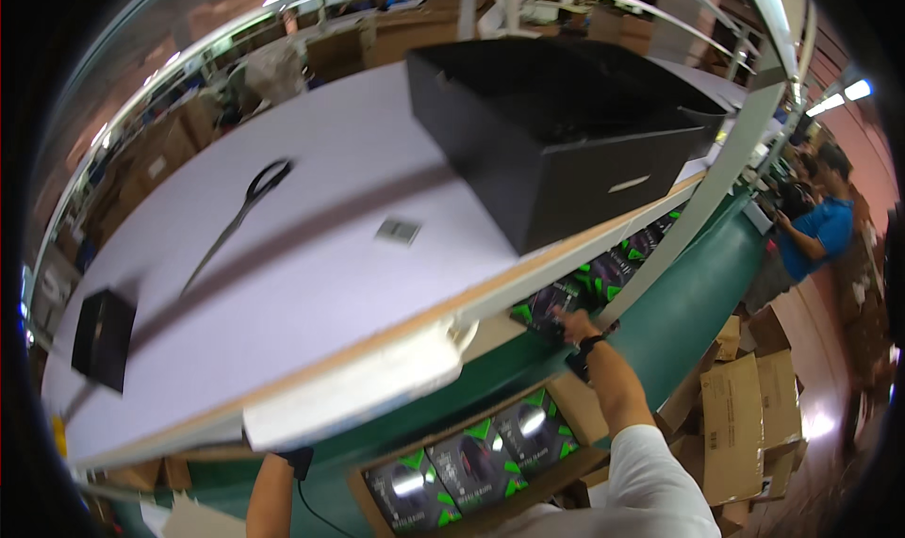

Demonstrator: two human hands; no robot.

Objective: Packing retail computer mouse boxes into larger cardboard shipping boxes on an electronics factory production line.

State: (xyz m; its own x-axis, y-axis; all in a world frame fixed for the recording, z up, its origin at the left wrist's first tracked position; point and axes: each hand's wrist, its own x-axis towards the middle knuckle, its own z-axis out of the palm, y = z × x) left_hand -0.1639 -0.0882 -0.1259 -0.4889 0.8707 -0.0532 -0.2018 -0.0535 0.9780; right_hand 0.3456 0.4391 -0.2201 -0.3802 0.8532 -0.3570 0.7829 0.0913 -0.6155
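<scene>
My right hand (579,327) reached onto a black-and-green box (539,314) on the green counter (702,298), pinch unclear; my left hand was hidden. Gripping opposite edges squarely seemed wisest.

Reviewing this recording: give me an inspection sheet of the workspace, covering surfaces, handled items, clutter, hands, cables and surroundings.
Surfaces: white tabletop above a green work surface.
Handled items: dark-and-green boxes at the right hand; three similar packages inside an open carton.
Clutter: scissors, small black box, large black box and small grey piece on the tabletop.
Hands: right at the boxes, firm grip unclear; left hidden, its forearm ending near a white panel.
Cables: thin black cable near the left wrist.
Surroundings: brown cardboard lower right; person in blue beyond.
</scene>
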